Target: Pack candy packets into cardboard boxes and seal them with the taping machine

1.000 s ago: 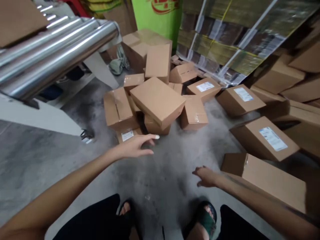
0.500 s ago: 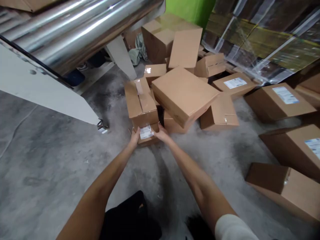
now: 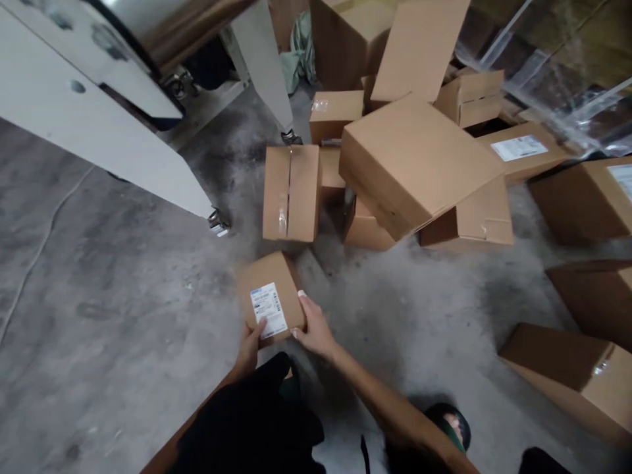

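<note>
A small cardboard box (image 3: 270,289) with a white label on top is held just above the concrete floor, close to my knees. My left hand (image 3: 248,347) grips its near left corner, thumb on the label. My right hand (image 3: 314,329) clasps its right side with fingers closed round the edge. Just beyond it lies a taped brown box (image 3: 291,191), and further right a large flat box (image 3: 415,161) leans on a heap of others.
Several more cardboard boxes crowd the right side and back, some labelled (image 3: 518,148). A white conveyor frame leg (image 3: 103,141) with a foot (image 3: 218,222) stands at the left. Wrapped pallets (image 3: 567,85) stand at the back right. Bare grey floor (image 3: 99,309) lies on the left.
Both hands reached to the small labelled box at the foot of the pile, took hold of it and pulled it out toward me. The taped box that rested on it now lies flat.
</note>
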### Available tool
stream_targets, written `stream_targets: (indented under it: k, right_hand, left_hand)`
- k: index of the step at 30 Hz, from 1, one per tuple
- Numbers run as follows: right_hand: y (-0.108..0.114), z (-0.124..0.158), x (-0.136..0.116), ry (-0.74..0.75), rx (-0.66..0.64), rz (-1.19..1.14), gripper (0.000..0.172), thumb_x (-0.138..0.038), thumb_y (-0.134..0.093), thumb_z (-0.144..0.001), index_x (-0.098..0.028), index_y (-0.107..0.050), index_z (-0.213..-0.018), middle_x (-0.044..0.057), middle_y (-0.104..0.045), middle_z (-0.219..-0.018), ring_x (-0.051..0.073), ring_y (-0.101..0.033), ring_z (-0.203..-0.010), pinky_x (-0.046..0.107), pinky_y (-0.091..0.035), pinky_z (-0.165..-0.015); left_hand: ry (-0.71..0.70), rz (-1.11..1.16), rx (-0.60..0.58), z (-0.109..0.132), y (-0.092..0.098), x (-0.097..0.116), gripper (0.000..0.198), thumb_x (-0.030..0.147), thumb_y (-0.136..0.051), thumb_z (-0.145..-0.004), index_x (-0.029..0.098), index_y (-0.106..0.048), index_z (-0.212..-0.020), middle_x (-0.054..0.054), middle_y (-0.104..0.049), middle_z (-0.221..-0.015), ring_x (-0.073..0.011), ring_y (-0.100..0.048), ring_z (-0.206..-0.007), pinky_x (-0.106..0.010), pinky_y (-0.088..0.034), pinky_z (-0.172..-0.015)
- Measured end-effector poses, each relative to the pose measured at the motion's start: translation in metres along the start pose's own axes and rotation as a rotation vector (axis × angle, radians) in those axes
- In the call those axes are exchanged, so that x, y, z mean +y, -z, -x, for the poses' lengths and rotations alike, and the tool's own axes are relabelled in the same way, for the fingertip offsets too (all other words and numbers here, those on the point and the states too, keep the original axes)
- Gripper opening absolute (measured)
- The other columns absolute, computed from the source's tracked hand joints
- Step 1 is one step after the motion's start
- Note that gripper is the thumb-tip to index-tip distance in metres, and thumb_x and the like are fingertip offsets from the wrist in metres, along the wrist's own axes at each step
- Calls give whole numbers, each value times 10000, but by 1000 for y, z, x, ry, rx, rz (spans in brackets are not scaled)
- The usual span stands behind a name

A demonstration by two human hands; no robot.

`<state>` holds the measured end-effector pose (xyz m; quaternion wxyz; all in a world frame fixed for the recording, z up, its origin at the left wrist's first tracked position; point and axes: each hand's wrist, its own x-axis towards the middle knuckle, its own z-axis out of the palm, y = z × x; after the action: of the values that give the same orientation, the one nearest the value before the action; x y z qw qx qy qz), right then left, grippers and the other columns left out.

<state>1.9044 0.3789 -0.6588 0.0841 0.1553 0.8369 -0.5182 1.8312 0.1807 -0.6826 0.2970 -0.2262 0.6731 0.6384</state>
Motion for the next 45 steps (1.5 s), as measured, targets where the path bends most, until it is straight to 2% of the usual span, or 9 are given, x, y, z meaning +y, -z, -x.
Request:
stream_targets:
  k: [5, 8, 13, 17, 20, 23, 29, 37, 45]
  right_hand:
    - [-15, -2, -26, 52, -141, -46, 601, -241, -704, -752, -213, -635, -1348, 127, -649, -1403, 288, -611, -1303, 475, -494, -1127]
    - [26, -20, -45, 55, 83, -15, 261, -262, -527, -906, -200, -696, -1095, 124, -704, -1148, 262, -657, -1129, 459, -523, -1056]
    - [131, -109, -101, 275, 652, 7, 638, -521, -558, -926, -127, -497, -1424, 170, -512, -1464, 309, -422, -1456, 478, -330, -1233]
    - [163, -173, -130, -3, 394, -159, 760, -606, -665, -825, -181, -514, -1437, 122, -492, -1525, 382, -358, -1524, 533, -300, -1229]
    - [166, -148, -112, -37, 295, -223, 688, -668, -755, -694, -163, -672, -1155, 148, -688, -1255, 353, -635, -1234, 542, -469, -1096]
    - [163, -62, -58, 49, 212, -281, 671, -722, -810, -551, -206, -721, -972, 142, -709, -1284, 341, -626, -1257, 511, -464, -1128]
    - [104, 83, 69, -406, 564, -557, 771, -768, -670, -672, -234, -716, -1226, 154, -619, -1463, 362, -603, -1331, 545, -510, -1068]
    - [96, 19, 61, -370, 681, -686, 575, -674, -778, -600, -162, -786, -862, 101, -803, -922, 236, -728, -817, 375, -600, -782]
    - [171, -23, 53, -337, 498, -335, 409, -499, -593, -1011, -131, -707, -875, 0, -714, -861, 110, -693, -817, 242, -580, -804]
  left_hand:
    - [-51, -215, 167, 21, 56, 3, 744, 571, -756, -774, 248, -440, -1365, -182, -683, -1321, -447, -637, -1284, -613, -571, -1011]
    - [-233, -400, 301, 19, 57, 30, 1039, 552, -822, -707, 190, -298, -1527, -259, -373, -1627, -452, -254, -1570, -620, -317, -1240]
    - [-785, -522, 282, -34, -16, 147, 971, 571, -662, -864, 131, -218, -1607, -227, -209, -1713, -315, -167, -1616, -504, -141, -1315]
    - [-612, -349, -199, -64, -91, 222, 826, 575, -582, -937, 155, -314, -1596, -198, -431, -1619, -353, -431, -1496, -527, -370, -1223]
    - [-673, -369, -395, -40, -107, 189, 907, 620, -559, -944, 188, -197, -1655, -179, -396, -1648, -364, -455, -1480, -525, -376, -1228]
    - [-1012, -719, -447, 1, -92, 87, 1008, 590, -575, -940, 197, -22, -1686, -187, -84, -1754, -397, -104, -1619, -596, -177, -1300]
    - [-1190, -1070, -947, 41, -40, -54, 533, 315, -496, -1005, 579, -482, -1468, 71, -626, -1480, -213, -503, -1464, -540, -226, -1314]
    - [-886, -1013, 179, 17, 40, 34, 751, 534, -594, -935, 131, -412, -1542, -279, -247, -1690, -429, -104, -1612, -699, -114, -1261]
    - [-1267, -1257, -606, 13, -130, 91, 795, 711, -681, -836, 205, -600, -1443, -227, -221, -1714, -465, -153, -1594, -710, -84, -1250]
